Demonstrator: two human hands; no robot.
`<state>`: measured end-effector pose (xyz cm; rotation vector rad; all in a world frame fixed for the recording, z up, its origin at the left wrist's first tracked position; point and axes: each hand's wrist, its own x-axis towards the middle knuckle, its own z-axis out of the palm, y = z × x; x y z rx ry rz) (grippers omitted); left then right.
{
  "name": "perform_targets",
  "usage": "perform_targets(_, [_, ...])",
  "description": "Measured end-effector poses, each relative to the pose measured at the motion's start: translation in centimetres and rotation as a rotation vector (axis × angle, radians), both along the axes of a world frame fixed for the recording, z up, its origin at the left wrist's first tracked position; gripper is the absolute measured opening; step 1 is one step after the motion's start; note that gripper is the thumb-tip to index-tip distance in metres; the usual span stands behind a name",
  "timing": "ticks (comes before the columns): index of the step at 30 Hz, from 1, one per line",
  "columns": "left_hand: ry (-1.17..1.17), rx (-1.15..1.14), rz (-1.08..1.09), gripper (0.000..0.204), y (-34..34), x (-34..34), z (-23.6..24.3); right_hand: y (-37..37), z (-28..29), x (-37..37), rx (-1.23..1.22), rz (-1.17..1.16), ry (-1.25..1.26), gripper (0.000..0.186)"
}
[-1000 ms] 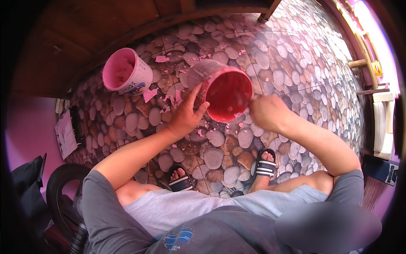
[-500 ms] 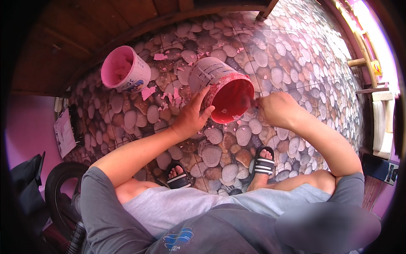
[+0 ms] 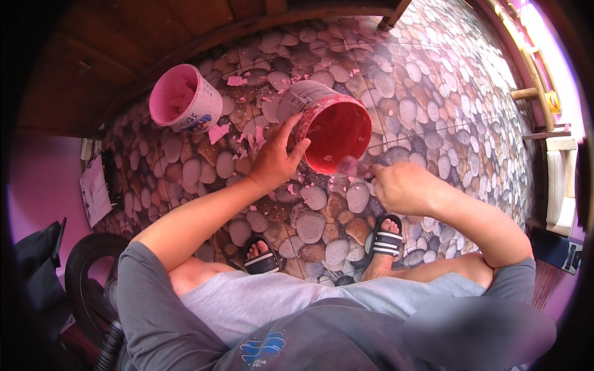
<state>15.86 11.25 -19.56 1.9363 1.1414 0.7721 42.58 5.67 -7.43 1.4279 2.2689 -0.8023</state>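
A whitish bucket (image 3: 303, 102) lies tipped on its side on the floor, its open mouth facing me. Red paint coats its inside and rim, with small pale flakes stuck low down. My left hand (image 3: 276, 159) grips the bucket at the left of its rim, thumb toward the mouth and fingers along the outer wall. In my closed right hand (image 3: 405, 187) is a small scraper (image 3: 351, 167), its blade blurred by motion at the lower right of the rim. The handle is mostly hidden in my fist.
A second bucket (image 3: 207, 104), pink inside, stands at the left with pink peelings in it. Pink paint flakes (image 3: 218, 133) litter the pebble-patterned floor (image 3: 433, 111). Wooden furniture (image 3: 185, 28) spans the far side; a black wheel (image 3: 77, 272) is at my near left.
My right hand has come down and slightly left, bringing the scraper from inside the mouth to its lower rim. The bucket has shifted slightly, with my left hand still on it.
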Motion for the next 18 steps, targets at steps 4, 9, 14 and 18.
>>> perform_targets(4, [-0.009,0.002,0.038,0.057,0.2,-0.2,-0.4,-0.5,-0.8,0.8,0.221,0.132,-0.047,0.039])
perform_targets(9, [-0.076,0.006,0.130,0.057,1.1,-0.4,-0.4,-1.6,-2.1,-0.6,0.221,0.067,-0.136,0.048])
perform_targets(14, [-0.040,-0.072,0.137,0.057,0.5,-0.3,-0.5,0.3,-3.3,-0.5,0.158,-0.077,-0.185,0.047])
perform_targets(18, [-0.004,0.072,0.065,0.056,0.2,0.0,-0.4,1.3,-6.3,-2.2,-0.022,-0.146,0.238,0.044])
